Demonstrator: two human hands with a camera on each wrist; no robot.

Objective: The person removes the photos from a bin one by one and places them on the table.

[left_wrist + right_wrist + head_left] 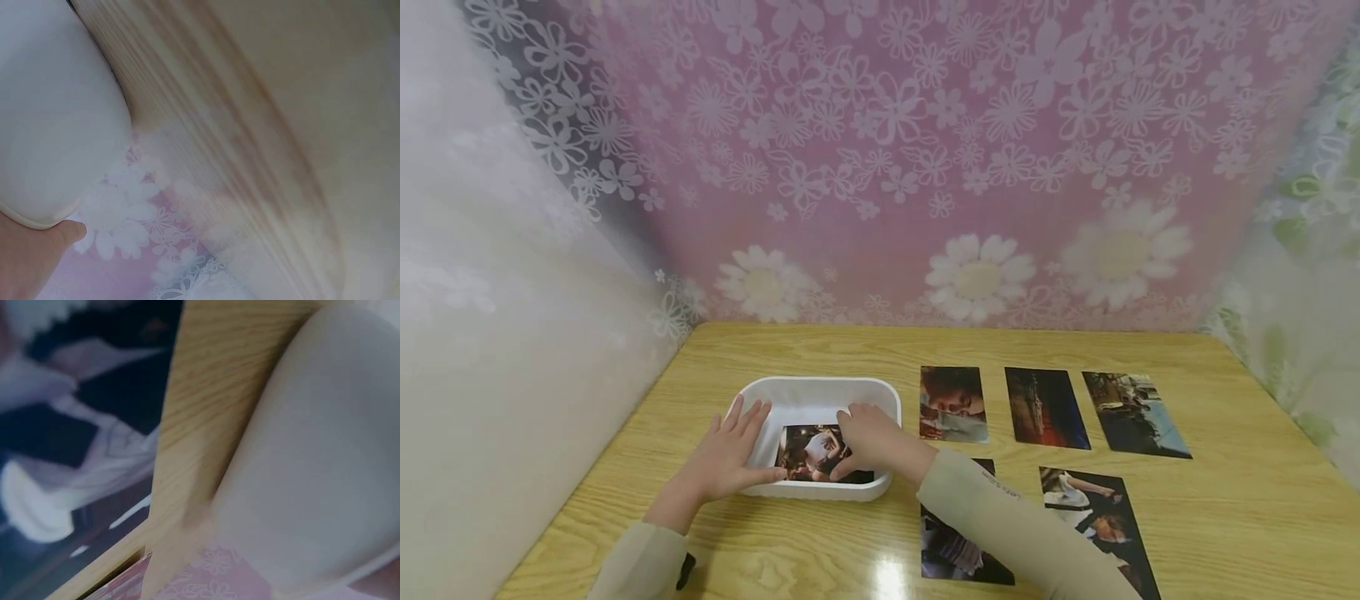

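A white plastic basin (827,383) stands at the left of the table, with a photo card (815,450) lying inside against its near wall. My left hand (726,454) rests over the basin's left rim, fingers spread and thumb reaching to the card's lower left corner. From the other side my right hand (874,437) reaches over the right rim, its fingertips and thumb down on the right part of the card. Both wrist views look at the basin's outer wall (56,106), (319,450), with a little of the left hand (31,256) and right hand (381,581) showing.
Right of the basin lie several photo cards: a face print (955,404), a dark red-blue one (1047,408) and a street scene (1135,412) behind. Nearer are two more, one (966,550) partly under the right sleeve (1000,517). Flowered cloth (887,167) hangs behind the table.
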